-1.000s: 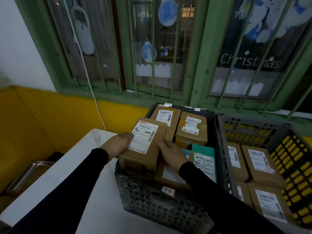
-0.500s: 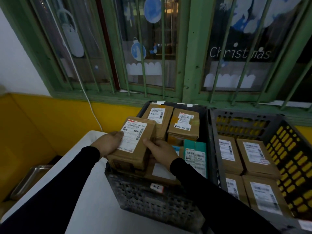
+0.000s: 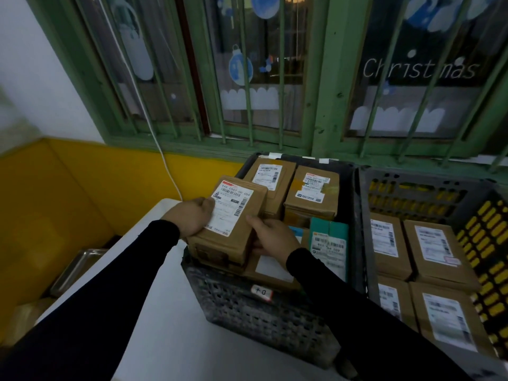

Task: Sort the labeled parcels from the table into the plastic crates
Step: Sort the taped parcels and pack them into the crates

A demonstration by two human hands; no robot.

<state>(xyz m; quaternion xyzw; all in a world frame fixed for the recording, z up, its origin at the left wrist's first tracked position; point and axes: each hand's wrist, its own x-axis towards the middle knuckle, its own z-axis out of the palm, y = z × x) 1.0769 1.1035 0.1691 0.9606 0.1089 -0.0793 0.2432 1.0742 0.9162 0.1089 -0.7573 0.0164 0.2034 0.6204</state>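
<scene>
While both hands' fingers grip brown parcel [image 3: 231, 226], label reads "056"; black crate [image 3: 247, 306] tag "+0".

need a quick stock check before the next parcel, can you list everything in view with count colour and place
held parcel: one, brown with white label, over the black crate's near-left corner
black crate: one, on the table, centre
parcels in black crate: two brown at the back, one teal, at least one more beneath the hands
grey crate: one, right of the black crate
parcels in grey crate: four visible, brown
table: one, white
metal tray: one, silver, lower left beside the table
cable: one, white, down the yellow wall
left hand: grips the parcel's left side
right hand: grips its right side
</scene>
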